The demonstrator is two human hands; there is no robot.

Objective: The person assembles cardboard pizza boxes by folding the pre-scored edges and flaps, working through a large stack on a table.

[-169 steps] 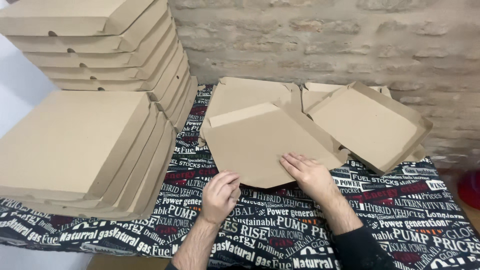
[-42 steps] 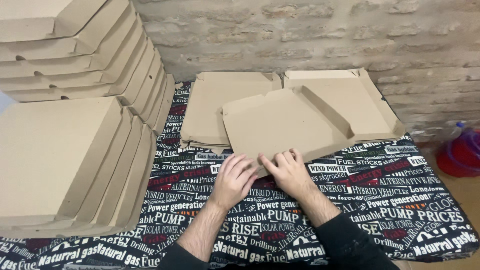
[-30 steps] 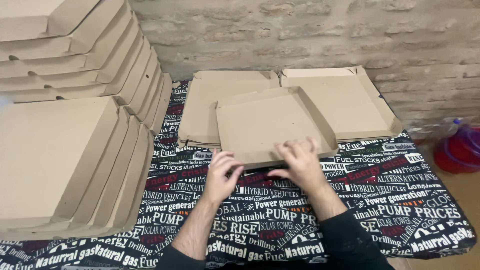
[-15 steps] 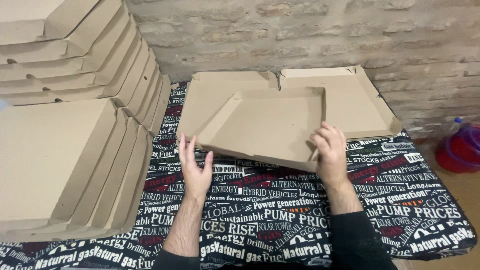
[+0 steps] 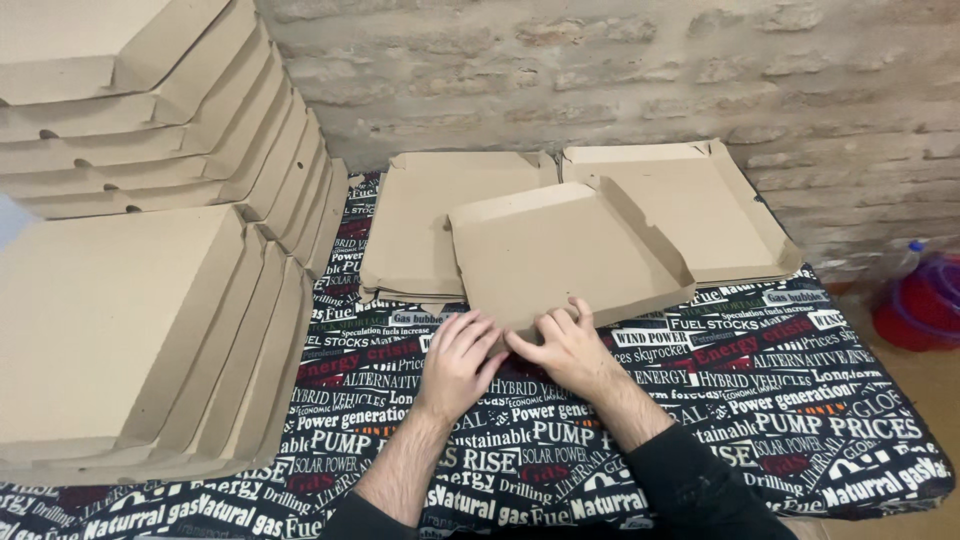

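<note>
left hand (image 5: pixel 462 358): flat, palm down, fingers together and stretched out. Fingertips press the near edge of the box (image 5: pixel 565 255). Nothing gripped.
right hand (image 5: pixel 562 345): just beside my left, thumbs almost touching. Fingers curled over the same near edge, pinching the front flap down. Partly closed on cardboard, not a full grasp.
box: half-folded brown cardboard tray, middle of the bench (image 5: pixel 760 390), slightly turned. Right and far walls stand up, left side lower. Near edge rests on the cloth under my hands; far part lies over the flats.
flats (image 5: pixel 420 215): unfolded blanks stacked at the far edge of the bench, against the brick wall (image 5: pixel 600 70). Box overlaps their right part.
open box (image 5: pixel 715 205): far right corner, side flaps raised, touching the wall side. My box covers its near left part.
stacks (image 5: pixel 130 310): finished boxes along the left edge of the bench, leaning in a fanned pile. Second pile (image 5: pixel 170 110) behind it at the far left corner, higher.
cloth (image 5: pixel 700 370): dark with printed lettering, covers the whole bench top.
bucket (image 5: pixel 925 300): red, off the bench beyond the right edge, on the floor. Partly cut off by the frame.
</note>
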